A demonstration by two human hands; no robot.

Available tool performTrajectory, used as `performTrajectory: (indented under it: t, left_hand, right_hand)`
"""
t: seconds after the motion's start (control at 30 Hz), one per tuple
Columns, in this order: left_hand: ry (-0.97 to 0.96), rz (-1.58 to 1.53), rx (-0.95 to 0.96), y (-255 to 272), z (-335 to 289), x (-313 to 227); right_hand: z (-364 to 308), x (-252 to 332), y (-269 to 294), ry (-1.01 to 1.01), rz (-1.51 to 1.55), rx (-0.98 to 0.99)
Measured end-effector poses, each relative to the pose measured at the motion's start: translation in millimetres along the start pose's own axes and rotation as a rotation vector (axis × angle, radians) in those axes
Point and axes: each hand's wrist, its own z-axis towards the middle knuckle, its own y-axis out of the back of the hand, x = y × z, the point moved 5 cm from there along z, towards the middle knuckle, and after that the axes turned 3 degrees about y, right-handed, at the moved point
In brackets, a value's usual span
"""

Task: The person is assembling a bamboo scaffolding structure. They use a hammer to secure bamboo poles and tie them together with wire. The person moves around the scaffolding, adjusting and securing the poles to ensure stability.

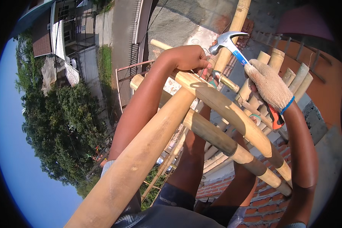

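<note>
My right hand [269,83], in a cream knitted glove with a blue cuff edge, grips a claw hammer [239,56]. Its steel head is raised to the upper left of the glove, and the red and black handle end sticks out below. Close to the hammer head, my bare left hand [192,59] is closed, fingers pinched beside an upright bamboo pole [225,57]. Whatever those fingers hold is too small to make out. Just under that hand lies the end of a thick bamboo pole [220,98]. A second pole [140,155] slants up from the lower left and meets it.
Another bamboo pole [201,125] runs below, between my legs and the upper pole. Several cut bamboo ends [276,59] stand at the right. Brickwork [262,205] lies beneath. Far below at the left are trees [68,133], a road [119,38] and overhead wires.
</note>
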Motion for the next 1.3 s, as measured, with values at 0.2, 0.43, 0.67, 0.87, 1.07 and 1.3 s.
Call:
performTrajectory:
  t: [0.2,0.43,0.67,0.87,1.07,1.3]
  left_hand:
    - [-0.039,0.044,0.054,-2.0,6.5,0.0]
    - [-0.03,0.106,0.113,-2.4,3.3,0.6]
    - [-0.048,0.127,0.101,-0.5,3.4,4.3]
    - [0.023,0.347,0.08,8.0,-3.2,3.7]
    - [0.018,0.438,-0.25,14.0,-40.7,25.9]
    - [0.017,0.508,-0.259,8.6,-34.9,26.9]
  right_hand:
    - [-3.2,6.9,-8.2,0.079,-0.126,-0.045]
    - [-9.8,-0.1,-18.6,0.026,-0.18,-0.044]
    - [-18.2,3.7,-20.9,-0.048,-0.061,-0.112]
    - [-23.0,1.0,-11.0,-0.105,0.055,-0.207]
    - [-25.3,5.4,-11.5,-0.069,-0.006,-0.233]
    - [-22.0,12.3,-12.9,-0.221,0.059,-0.206]
